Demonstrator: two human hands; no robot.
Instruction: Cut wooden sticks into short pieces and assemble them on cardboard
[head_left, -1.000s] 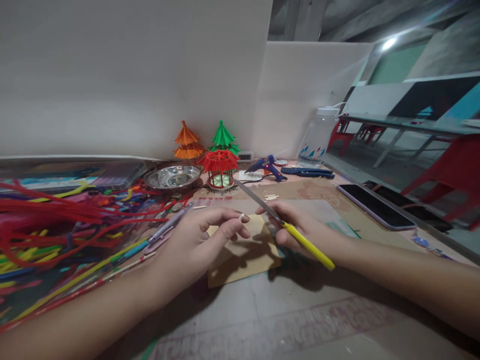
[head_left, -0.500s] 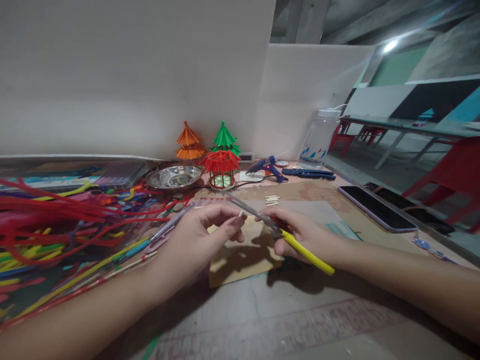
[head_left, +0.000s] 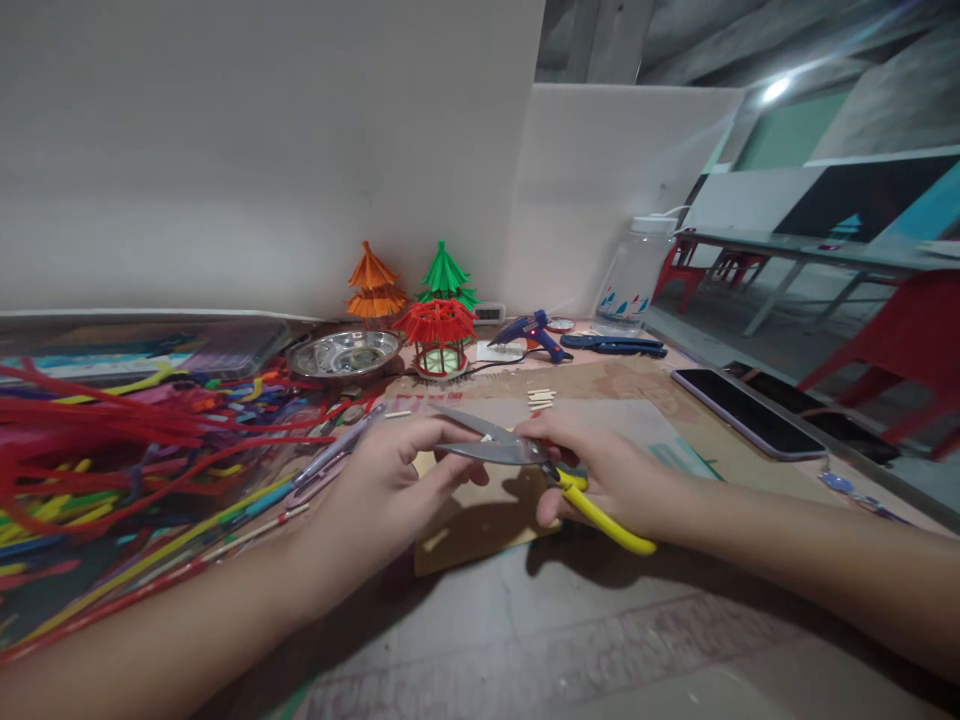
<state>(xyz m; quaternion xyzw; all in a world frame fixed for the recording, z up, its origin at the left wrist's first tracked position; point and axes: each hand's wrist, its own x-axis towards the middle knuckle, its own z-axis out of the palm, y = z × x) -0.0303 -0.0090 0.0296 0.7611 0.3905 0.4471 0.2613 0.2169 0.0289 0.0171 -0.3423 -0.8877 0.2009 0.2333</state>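
My right hand (head_left: 592,465) grips yellow-handled scissors (head_left: 499,452), whose blades stand apart and point left. A small pale stick (head_left: 487,438) shows between the blades. My left hand (head_left: 409,480) pinches that stick, mostly hidden behind the fingers and the lower blade. Beneath both hands lies a tan card (head_left: 457,535). Several short pale stick pieces (head_left: 540,400) rest on the table just beyond the scissors, and one more pale piece (head_left: 399,414) lies past my left hand.
Coloured pipe cleaners (head_left: 112,430) crowd the left. At the back stand a metal dish (head_left: 345,355), a red-roofed model (head_left: 441,335), orange (head_left: 373,285) and green (head_left: 444,275) ones, a blue glue gun (head_left: 534,335) and a bottle (head_left: 634,275). A phone (head_left: 746,412) lies right.
The scissors have opened, and their blades have moved left around the pale stick at my left fingertips. My left hand has stayed nearly in place.
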